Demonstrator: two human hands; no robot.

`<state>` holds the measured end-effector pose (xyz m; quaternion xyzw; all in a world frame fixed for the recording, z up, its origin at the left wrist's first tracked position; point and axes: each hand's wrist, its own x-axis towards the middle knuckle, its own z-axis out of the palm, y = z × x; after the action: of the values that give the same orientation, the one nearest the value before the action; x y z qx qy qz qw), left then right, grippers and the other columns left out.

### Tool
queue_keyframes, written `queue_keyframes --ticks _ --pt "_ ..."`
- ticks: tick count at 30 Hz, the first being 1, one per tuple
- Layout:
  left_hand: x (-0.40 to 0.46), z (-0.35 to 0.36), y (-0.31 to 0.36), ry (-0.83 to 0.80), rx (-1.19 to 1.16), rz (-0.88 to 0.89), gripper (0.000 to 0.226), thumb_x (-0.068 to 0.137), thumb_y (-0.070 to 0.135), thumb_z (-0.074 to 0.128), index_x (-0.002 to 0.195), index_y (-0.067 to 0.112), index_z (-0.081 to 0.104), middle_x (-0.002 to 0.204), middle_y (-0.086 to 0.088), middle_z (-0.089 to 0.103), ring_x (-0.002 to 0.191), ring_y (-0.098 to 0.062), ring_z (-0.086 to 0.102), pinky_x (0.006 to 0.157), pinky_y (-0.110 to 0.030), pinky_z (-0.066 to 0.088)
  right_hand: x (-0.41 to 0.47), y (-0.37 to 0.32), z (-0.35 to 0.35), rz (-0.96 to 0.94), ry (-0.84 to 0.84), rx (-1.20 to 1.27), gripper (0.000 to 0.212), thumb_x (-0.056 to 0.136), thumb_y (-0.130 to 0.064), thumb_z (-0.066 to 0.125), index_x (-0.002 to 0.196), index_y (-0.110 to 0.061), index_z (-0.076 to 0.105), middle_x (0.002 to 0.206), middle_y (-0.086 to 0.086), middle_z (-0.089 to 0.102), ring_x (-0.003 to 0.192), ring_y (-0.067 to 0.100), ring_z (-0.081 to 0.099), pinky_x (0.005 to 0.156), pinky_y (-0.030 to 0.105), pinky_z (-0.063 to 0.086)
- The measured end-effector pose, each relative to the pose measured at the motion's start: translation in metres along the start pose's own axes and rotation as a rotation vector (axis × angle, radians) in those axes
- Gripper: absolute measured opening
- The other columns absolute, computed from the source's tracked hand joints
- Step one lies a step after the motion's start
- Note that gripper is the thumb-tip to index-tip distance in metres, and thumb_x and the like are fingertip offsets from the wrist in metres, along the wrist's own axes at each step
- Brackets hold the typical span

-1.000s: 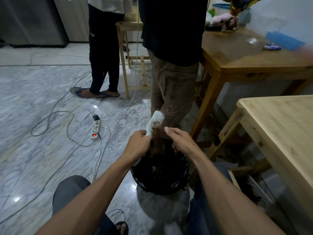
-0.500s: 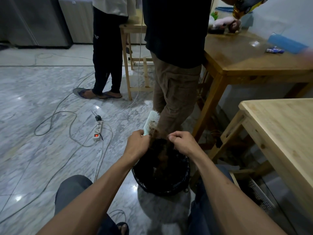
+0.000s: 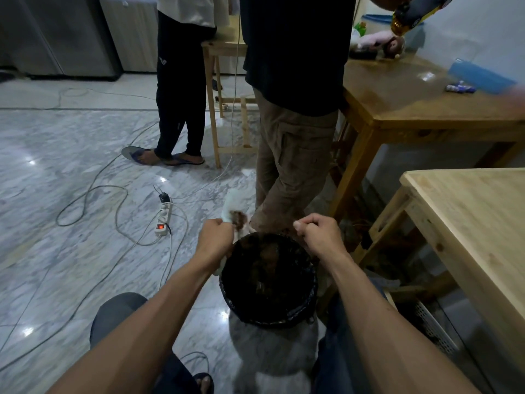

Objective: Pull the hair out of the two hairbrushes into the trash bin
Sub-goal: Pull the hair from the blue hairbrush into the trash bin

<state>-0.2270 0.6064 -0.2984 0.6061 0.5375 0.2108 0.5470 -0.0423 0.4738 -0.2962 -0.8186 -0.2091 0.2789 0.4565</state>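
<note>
The white hairbrush (image 3: 230, 207) is gripped by the left hand (image 3: 215, 242) at the trash bin's (image 3: 309, 305) far rim, so pulled hair (image 3: 238, 216) drops inside; right hand (image 3: 320, 237) fingers (image 3: 302, 224) are clenched, contents indiscernible.

The trash bin (image 3: 268, 280) stands on the floor between the person's knees, with the left hand (image 3: 214, 243) at its 10 o'clock rim and the right hand (image 3: 321, 237) at its 2 o'clock rim. The hairbrush (image 3: 231, 207) projects from the left hand toward 12 o'clock, with a hair clump (image 3: 238, 217) on it. A power strip (image 3: 163, 218) lies at 10 o'clock from the bin, and a table (image 3: 468, 223) stands at 3 o'clock.
</note>
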Motion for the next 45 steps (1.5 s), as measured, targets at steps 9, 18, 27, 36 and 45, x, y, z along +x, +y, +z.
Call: queue_keyframes --ticks 9,18,27,36,45 --pt "-0.01 0.01 0.007 -0.082 0.218 0.268 0.017 0.094 0.015 0.057 0.079 0.017 0.065 0.053 0.006 0.053 0.05 -0.017 0.049 0.053 -0.031 0.035 -0.012 -0.012 0.009 -0.004 -0.228 -0.019 0.033 0.099 -0.059 0.052 0.118 -0.036 0.064 0.104 -0.003 0.072 0.084 0.016 0.071 0.065 0.03 0.05" --pt "-0.006 0.012 0.011 -0.02 0.108 0.235 0.017 0.09 0.016 0.056 0.085 0.011 0.072 0.052 0.004 0.054 0.05 -0.02 0.052 0.057 -0.034 0.043 0.003 -0.003 0.014 -0.167 -0.065 -0.053 0.01 0.088 -0.031 0.079 0.08 -0.027 0.078 0.072 -0.009 0.074 0.076 0.008 0.07 0.076 0.032 0.057" --pt "-0.015 0.019 0.013 -0.08 0.26 0.372 0.018 0.094 0.017 0.057 0.1 0.018 0.074 0.06 0.001 0.06 0.058 -0.024 0.057 0.052 -0.029 0.041 -0.015 -0.014 0.013 -0.138 -0.283 0.166 0.033 0.091 -0.049 0.072 0.117 -0.029 0.069 0.105 -0.004 0.076 0.073 0.009 0.07 0.061 0.028 0.055" --pt "-0.015 0.002 0.017 0.007 0.235 0.397 0.023 0.094 0.009 0.059 0.11 0.013 0.076 0.056 0.017 0.051 0.043 0.002 0.048 0.045 -0.016 0.033 0.002 0.003 0.007 -0.024 0.001 -0.147 0.009 0.095 -0.024 0.071 0.089 -0.021 0.077 0.079 0.0 0.075 0.075 0.012 0.07 0.066 0.025 0.05" --pt "-0.018 0.01 0.016 -0.094 0.214 0.354 0.018 0.093 0.02 0.059 0.1 0.021 0.076 0.063 0.001 0.061 0.057 -0.02 0.057 0.06 -0.041 0.051 -0.004 0.005 0.015 -0.021 -0.185 -0.129 0.03 0.098 -0.05 0.056 0.092 -0.029 0.077 0.086 0.003 0.08 0.074 0.02 0.075 0.072 0.038 0.062"
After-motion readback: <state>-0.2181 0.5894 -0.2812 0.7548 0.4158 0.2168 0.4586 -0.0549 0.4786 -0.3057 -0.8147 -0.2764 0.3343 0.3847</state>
